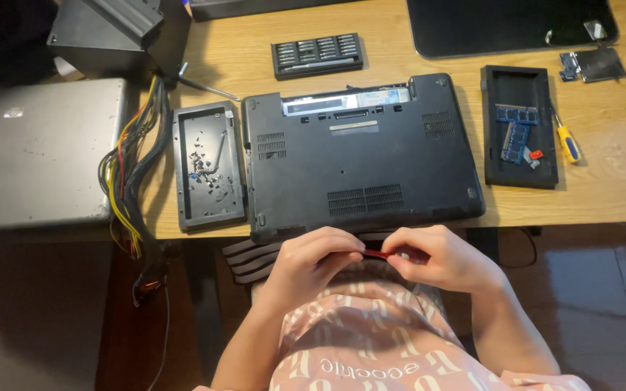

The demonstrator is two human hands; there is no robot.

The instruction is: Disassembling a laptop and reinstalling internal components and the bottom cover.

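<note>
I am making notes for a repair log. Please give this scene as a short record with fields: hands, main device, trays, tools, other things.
hands: left hand and right hand together pinch a small thin red piece at the table edge
main device: black laptop, bottom side up
trays: grey tray with loose small parts, left of laptop; black tray with blue memory modules, right of it
tools: bit set; yellow-handled screwdriver
other things: silver laptop, closed; bundle of coloured cables

Likely a home repair desk: upturned laptop (362, 156), bit set (317, 55), screw tray (209, 166), tiled floor (588, 289).
</note>
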